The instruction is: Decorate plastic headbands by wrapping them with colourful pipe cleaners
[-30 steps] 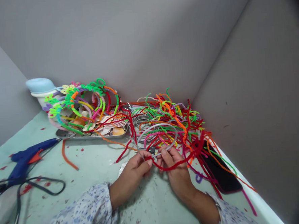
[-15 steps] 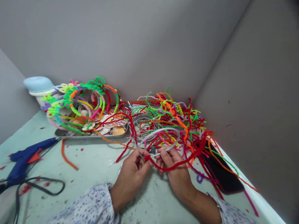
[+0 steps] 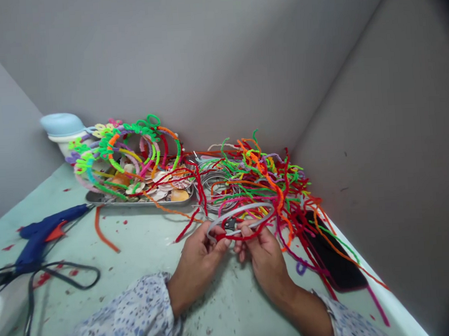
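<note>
Between my two hands is a thin grey headband [image 3: 242, 208], its arch tilted away from me. My left hand [image 3: 197, 258] pinches one end, where a red pipe cleaner [image 3: 221, 236] is wrapped round the band. From that wrap the pipe cleaner's loose length runs right, across the fingers of my right hand [image 3: 267, 261], and curves up beside the band. My right thumb and fingers are closed on the band's other side; whether they also grip the red strand I cannot tell. Dark-handled pliers or cutters [image 3: 231, 223] lie just behind, partly hidden.
Behind my hands spreads a tangled heap of coloured pipe cleaners [image 3: 262, 170] beside a grey wire coil [image 3: 214, 184]. A metal tray [image 3: 166, 204] of shells bears several wrapped headbands [image 3: 131, 130]. A blue glue gun [image 3: 42, 237] lies left, a phone [image 3: 336, 257] right, a blue-lidded container [image 3: 62, 126] back left.
The headband's arch has tipped lower and away. The red pipe cleaner's loose length, which hung in a wide loop out to the right, now lies closer along the band.
</note>
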A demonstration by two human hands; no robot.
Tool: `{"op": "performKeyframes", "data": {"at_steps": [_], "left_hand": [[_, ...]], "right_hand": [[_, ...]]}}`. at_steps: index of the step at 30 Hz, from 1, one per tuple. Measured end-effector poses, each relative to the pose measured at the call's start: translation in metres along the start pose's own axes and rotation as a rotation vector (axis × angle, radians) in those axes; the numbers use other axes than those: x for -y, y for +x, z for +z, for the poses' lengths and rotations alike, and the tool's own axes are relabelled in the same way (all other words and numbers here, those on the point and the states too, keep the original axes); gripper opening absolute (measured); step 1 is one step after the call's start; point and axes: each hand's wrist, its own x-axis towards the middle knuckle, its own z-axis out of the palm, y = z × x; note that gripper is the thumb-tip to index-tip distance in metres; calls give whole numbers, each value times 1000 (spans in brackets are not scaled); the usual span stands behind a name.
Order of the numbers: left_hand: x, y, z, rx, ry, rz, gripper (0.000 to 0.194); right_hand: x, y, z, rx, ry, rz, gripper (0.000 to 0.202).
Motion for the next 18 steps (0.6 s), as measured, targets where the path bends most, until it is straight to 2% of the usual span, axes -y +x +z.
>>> {"op": "performKeyframes", "data": {"at_steps": [4, 10, 18], "left_hand": [[-4, 0, 0, -48, 13, -1, 13], [-6, -1, 0, -25, -16, 3, 12], [-2, 0, 0, -61, -66, -51, 11]], "right_hand": [[0, -1, 0, -14, -37, 8, 23], [-4, 0, -3, 3, -32, -14, 22], [-2, -1, -2, -1, -82, -48, 19]]}}
